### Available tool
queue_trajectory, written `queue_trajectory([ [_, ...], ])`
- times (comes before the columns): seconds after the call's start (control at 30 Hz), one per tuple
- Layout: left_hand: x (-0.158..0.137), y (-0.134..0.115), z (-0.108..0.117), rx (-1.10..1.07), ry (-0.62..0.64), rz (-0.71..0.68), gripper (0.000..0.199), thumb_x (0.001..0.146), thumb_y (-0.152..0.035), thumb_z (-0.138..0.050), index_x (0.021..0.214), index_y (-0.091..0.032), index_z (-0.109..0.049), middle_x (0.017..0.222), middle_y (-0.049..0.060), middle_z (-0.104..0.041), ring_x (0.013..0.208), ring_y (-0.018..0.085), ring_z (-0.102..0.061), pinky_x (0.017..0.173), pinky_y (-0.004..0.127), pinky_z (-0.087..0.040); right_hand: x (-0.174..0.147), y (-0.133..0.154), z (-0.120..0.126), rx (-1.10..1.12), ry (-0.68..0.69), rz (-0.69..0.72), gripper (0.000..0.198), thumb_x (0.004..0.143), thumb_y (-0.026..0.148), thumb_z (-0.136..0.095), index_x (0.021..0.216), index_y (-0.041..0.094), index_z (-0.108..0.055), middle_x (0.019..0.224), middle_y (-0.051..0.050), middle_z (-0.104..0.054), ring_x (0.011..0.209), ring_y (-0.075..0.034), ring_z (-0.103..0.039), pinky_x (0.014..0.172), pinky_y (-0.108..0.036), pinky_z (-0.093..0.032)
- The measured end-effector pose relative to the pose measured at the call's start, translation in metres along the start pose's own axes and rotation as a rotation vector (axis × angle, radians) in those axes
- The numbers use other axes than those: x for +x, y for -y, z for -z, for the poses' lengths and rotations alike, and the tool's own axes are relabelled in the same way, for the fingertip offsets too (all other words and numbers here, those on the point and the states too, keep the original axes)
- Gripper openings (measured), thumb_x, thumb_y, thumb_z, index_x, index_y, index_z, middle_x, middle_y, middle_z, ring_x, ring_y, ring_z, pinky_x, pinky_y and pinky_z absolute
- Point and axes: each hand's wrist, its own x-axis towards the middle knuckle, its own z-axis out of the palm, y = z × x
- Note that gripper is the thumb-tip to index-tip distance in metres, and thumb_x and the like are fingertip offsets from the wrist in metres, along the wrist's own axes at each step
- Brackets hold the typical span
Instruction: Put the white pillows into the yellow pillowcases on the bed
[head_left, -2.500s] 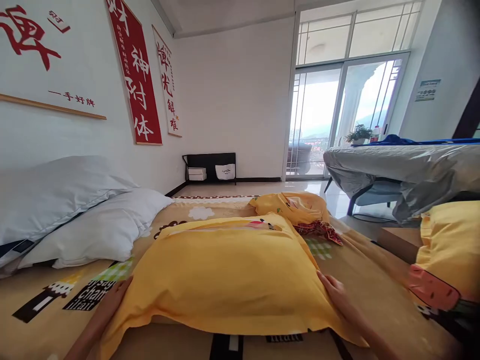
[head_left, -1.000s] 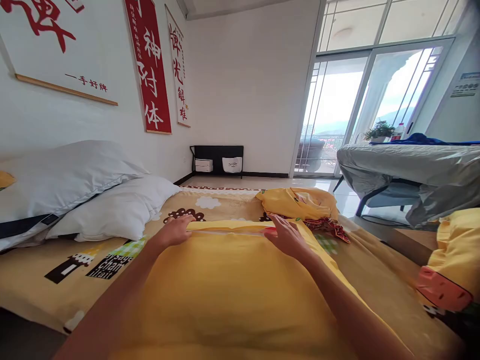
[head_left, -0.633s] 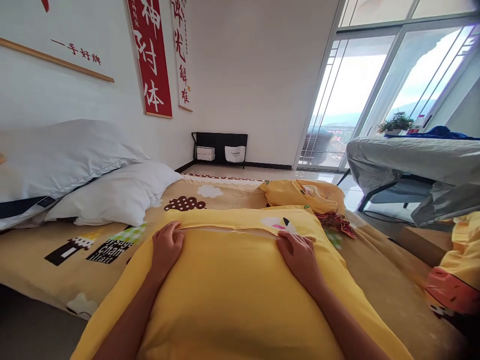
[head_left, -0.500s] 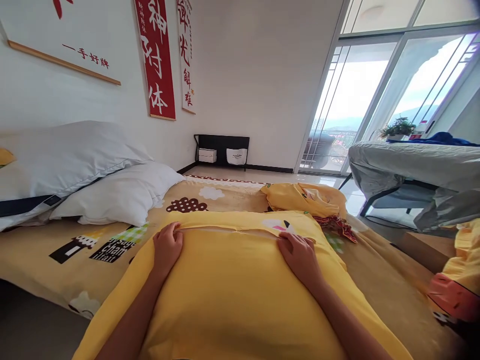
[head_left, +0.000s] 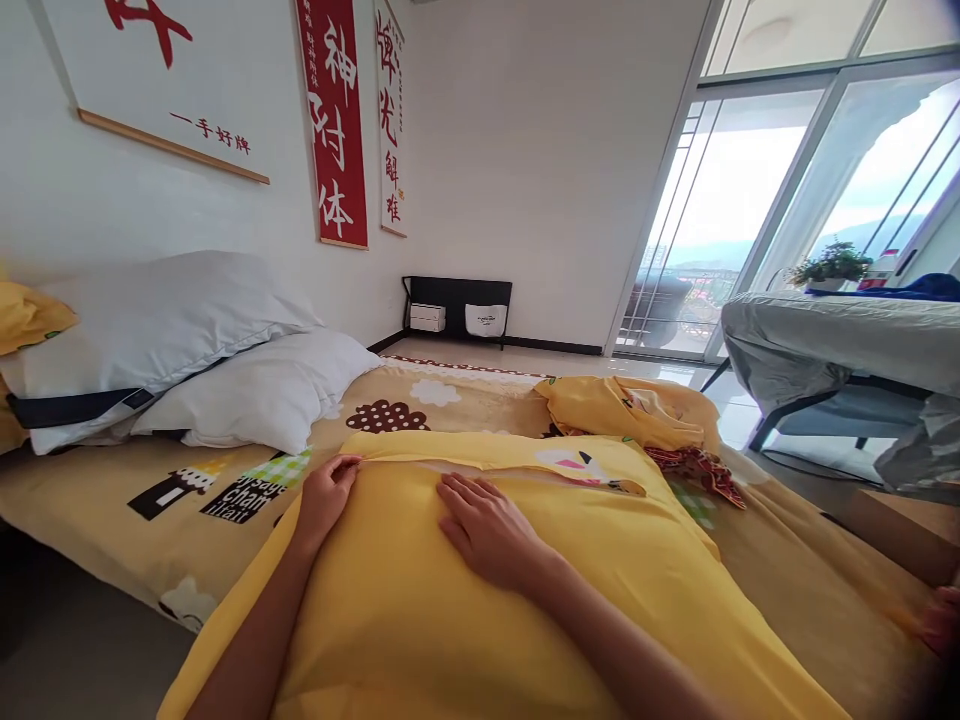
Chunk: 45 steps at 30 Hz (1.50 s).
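Observation:
A yellow pillowcase point(head_left: 420, 590), plump with a filling, lies on the bed right in front of me. Along its far side runs a slit-like opening whose edges part slightly toward the right, near a white and pink print. At the left end of this slit, my left hand point(head_left: 324, 500) is closed on the edge of the fabric, fingertips pressed together. My right hand point(head_left: 491, 530) lies flat over the middle of the pillowcase, fingers stretched out and their tips just at the slit's near edge. Nothing is held in it.
White pillows point(head_left: 255, 390) lean at the left by the wall. Crumpled yellow fabric point(head_left: 630, 410) lies on the patterned bedsheet point(head_left: 420, 392) beyond. A cardboard box point(head_left: 900, 525) stands at the right, below a covered table point(head_left: 862, 325).
My right hand has slid left from the slit's right end to its middle and flattened out. My left hand stays at the left end. The view has shifted slightly left.

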Motion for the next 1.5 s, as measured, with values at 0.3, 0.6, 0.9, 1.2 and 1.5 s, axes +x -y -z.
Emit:
queue_trajectory([
  [0.3,-0.004,0.004,-0.002,-0.115,-0.043,0.002,0.03,0.067,-0.027,-0.047,0.089,-0.018,-0.066,0.102,0.008,-0.071,0.103,0.026,-0.062,0.095,0.037,-0.045,0.061,0.029,0.014,-0.353,0.189,0.109,0.021,0.085,0.01,-0.044,0.088,0.014,-0.065,0.089,-0.012,-0.068,0.088,-0.023,-0.062,0.075,-0.033,-0.044],
  [0.6,-0.003,0.015,-0.004,-0.155,-0.103,0.008,0.031,0.072,-0.038,-0.054,0.092,-0.016,-0.063,0.098,0.011,-0.069,0.096,0.026,-0.064,0.09,0.041,-0.048,0.115,0.042,-0.011,-0.247,0.288,0.228,0.037,0.084,0.017,-0.049,0.121,0.017,-0.052,0.107,-0.009,-0.068,0.089,-0.023,-0.066,0.068,-0.032,-0.048],
  [0.9,0.01,0.015,-0.01,-0.178,-0.052,0.058,0.027,0.073,-0.037,-0.055,0.09,-0.017,-0.062,0.095,0.008,-0.068,0.092,0.025,-0.064,0.086,0.039,-0.049,0.128,0.018,-0.024,-0.084,0.245,0.204,0.042,0.08,0.016,-0.044,0.12,0.019,-0.054,0.089,-0.009,-0.071,0.078,-0.023,-0.066,0.06,-0.029,-0.04],
  [1.2,0.003,0.013,-0.009,-0.25,-0.07,0.084,0.028,0.075,-0.037,-0.058,0.092,-0.016,-0.063,0.096,0.009,-0.068,0.094,0.024,-0.063,0.086,0.036,-0.048,0.122,0.011,-0.037,0.039,0.169,0.178,0.048,0.081,0.017,-0.038,0.127,0.021,-0.051,0.092,-0.008,-0.071,0.076,-0.022,-0.064,0.059,-0.031,-0.032],
  [1.5,0.0,0.009,-0.008,-0.245,-0.102,0.083,0.029,0.074,-0.04,-0.057,0.089,-0.016,-0.063,0.096,0.009,-0.069,0.09,0.024,-0.064,0.085,0.037,-0.049,0.118,0.014,-0.036,0.046,0.147,0.168,0.049,0.083,0.019,-0.038,0.13,0.022,-0.05,0.093,-0.007,-0.072,0.076,-0.022,-0.064,0.06,-0.031,-0.032],
])
